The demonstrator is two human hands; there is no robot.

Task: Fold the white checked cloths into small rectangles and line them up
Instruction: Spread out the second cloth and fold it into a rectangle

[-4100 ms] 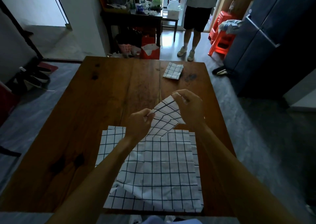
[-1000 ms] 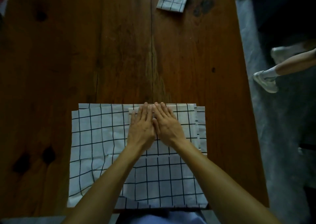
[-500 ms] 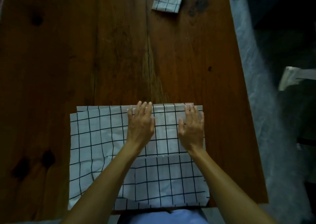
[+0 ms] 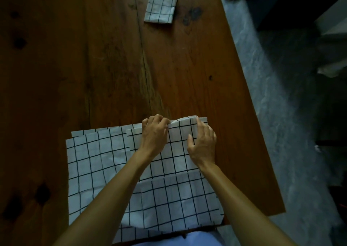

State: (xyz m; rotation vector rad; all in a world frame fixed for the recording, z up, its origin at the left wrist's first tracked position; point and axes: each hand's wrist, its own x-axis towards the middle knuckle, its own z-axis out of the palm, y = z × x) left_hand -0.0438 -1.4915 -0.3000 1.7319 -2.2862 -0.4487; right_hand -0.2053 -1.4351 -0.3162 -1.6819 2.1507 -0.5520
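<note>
A wooden counter (image 4: 105,61) carries spread checked cloths (image 4: 97,157) at its near edge. Atop them lies a half-folded cloth (image 4: 176,151), pressed flat half a second ago, its far edge now being lifted. The left hand (image 4: 154,135) pinches that edge; the right hand (image 4: 202,142) curls over its corner. One folded rectangle (image 4: 161,5) waits far off.
</note>
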